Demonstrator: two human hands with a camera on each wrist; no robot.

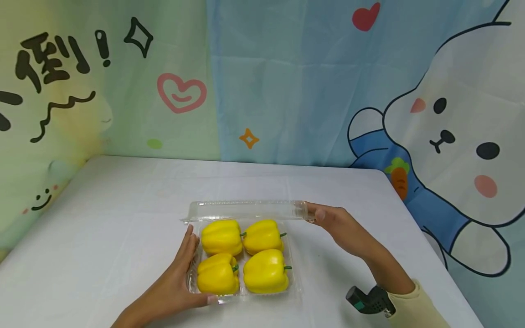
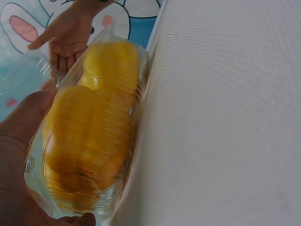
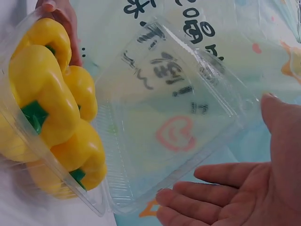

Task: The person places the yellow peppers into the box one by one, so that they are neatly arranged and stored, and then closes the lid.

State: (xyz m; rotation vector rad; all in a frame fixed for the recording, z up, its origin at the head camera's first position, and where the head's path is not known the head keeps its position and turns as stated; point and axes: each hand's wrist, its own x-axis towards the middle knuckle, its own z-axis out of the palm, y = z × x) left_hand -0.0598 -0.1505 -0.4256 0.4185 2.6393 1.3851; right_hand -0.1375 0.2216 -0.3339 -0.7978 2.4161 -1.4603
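Note:
Several yellow bell peppers (image 1: 222, 237) with green stems sit in a clear plastic clamshell container (image 1: 292, 273) on the table. Its hinged lid (image 1: 246, 210) stands raised along the far side. My left hand (image 1: 176, 278) holds the container's left side, fingers along that wall and thumb at the near corner. At the lid's right end is my right hand (image 1: 340, 225). The right wrist view shows that hand's thumb near the lid's corner and its other fingers extended by the lower edge, palm facing the lid. Through the clear wall, the left wrist view shows peppers (image 2: 89, 136).
A white cloth (image 1: 102, 218) covers the table. Behind it hangs a printed curtain (image 1: 279, 91) with a cartoon rabbit, hearts and lettering. A small black device (image 1: 371, 300) sits at my right wrist beside a pale yellow sleeve (image 1: 416, 310).

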